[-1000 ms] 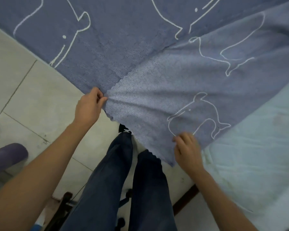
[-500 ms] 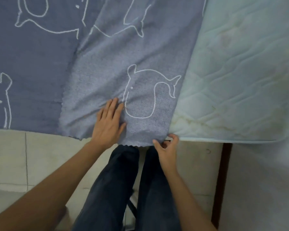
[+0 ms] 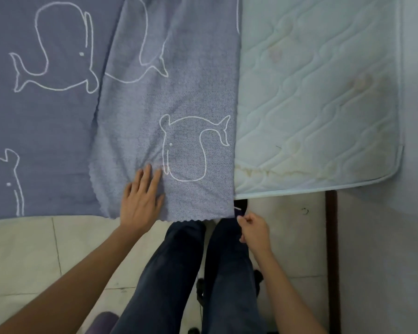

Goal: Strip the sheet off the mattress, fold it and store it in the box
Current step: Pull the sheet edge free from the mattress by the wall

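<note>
since half a second ago the right hand [image 3: 253, 231] has drawn back off the bed edge toward five o'clock, fingers pinching the corner of the one blue whale-print sheet [image 3: 169, 97]. the left hand [image 3: 140, 201] stays flat, fingers spread, on the folded flap. one pale quilted mattress [image 3: 319, 97] lies bare at three o'clock; folding has begun. no box shows.
</note>
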